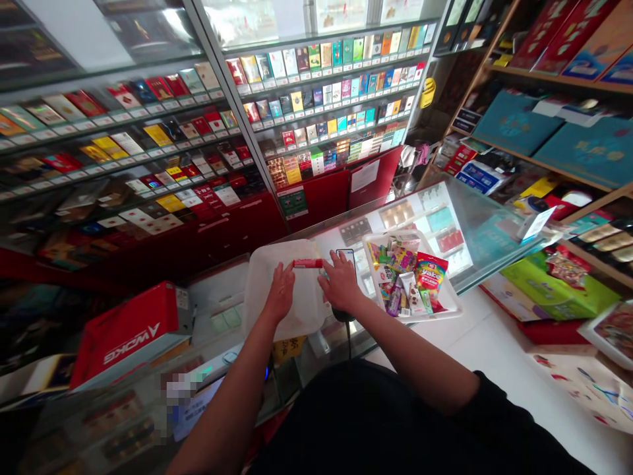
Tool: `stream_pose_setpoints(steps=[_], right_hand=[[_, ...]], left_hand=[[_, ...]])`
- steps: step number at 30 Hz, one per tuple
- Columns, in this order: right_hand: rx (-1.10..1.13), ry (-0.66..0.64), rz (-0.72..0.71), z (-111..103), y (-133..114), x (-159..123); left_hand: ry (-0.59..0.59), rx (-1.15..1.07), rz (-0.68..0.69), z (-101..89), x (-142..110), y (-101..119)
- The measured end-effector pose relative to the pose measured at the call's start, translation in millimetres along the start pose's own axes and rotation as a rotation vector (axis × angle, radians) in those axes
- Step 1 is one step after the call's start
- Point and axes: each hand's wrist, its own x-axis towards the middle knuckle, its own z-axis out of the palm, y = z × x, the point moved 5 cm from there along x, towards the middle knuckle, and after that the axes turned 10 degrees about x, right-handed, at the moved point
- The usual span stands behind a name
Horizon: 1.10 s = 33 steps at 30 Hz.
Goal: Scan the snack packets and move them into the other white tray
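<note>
Over a pale translucent container [267, 316] on a glass-topped worktop [487, 227], a person's two bare hands meet the ends of a slim red stick packet [307, 263]. The left hand [281, 290] keeps its fingers narrow at the packet's left end; the right hand [341, 284], fingers spread wide, reaches its right end. At this small size I cannot tell whether either hand truly grips it or merely steadies it.

If one set of fingertips slipped, the short, slim packet could roll or swing away. The right hand also covers part of a phone [346, 252], so a careless sweep might nudge it. To the right, a white tray [455, 307] of snacks seems to reach past the worktop's near edge at one corner; a bump from the right forearm, close by, could tip it.

Counted: one red stick packet, one container, one phone, one tray. Inside the tray is one large red, rainbow-printed bag [430, 277], among smaller packets overlapping too much to number. One big red box [133, 330] stands to the left; two teal boxes [517, 125] sit on the right-hand shelf.
</note>
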Motion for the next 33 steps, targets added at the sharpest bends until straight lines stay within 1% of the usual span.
stream_pose_setpoints(steps=[3, 8, 12, 16, 19, 21, 23, 27, 30, 33], right_hand=[[0.010, -0.031, -0.015, 17, -17, 6], [0.042, -0.122, -0.007, 43, -39, 11], [0.068, -0.188, -0.012, 63, -53, 12], [0.116, -0.259, -0.017, 84, -65, 15], [0.136, -0.276, -0.027, 92, -74, 15], [0.134, -0.269, -0.043, 90, -79, 15], [0.124, -0.254, -0.057, 83, -83, 13], [0.113, -0.180, -0.076, 55, -83, 6], [0.108, -0.108, -0.077, 29, -73, 0], [0.096, -0.027, -0.049, 4, -53, -9]], left_hand=[[0.073, -0.070, -0.024, -13.0, 0, -10], [0.199, -0.171, -0.002, -32.8, 3, -17], [0.246, -0.219, -0.030, -43.2, 8, -24], [0.269, -0.249, -0.065, -48.9, 15, -34], [0.293, -0.240, -0.115, -52.0, 21, -40], [0.305, -0.234, -0.126, -53.5, 22, -39], [0.301, -0.237, -0.107, -53.2, 21, -32], [0.277, -0.237, -0.030, -45.8, 15, -2], [0.236, -0.254, 0.014, -34.8, 10, 24], [0.181, -0.265, 0.057, -22.3, 7, 50]])
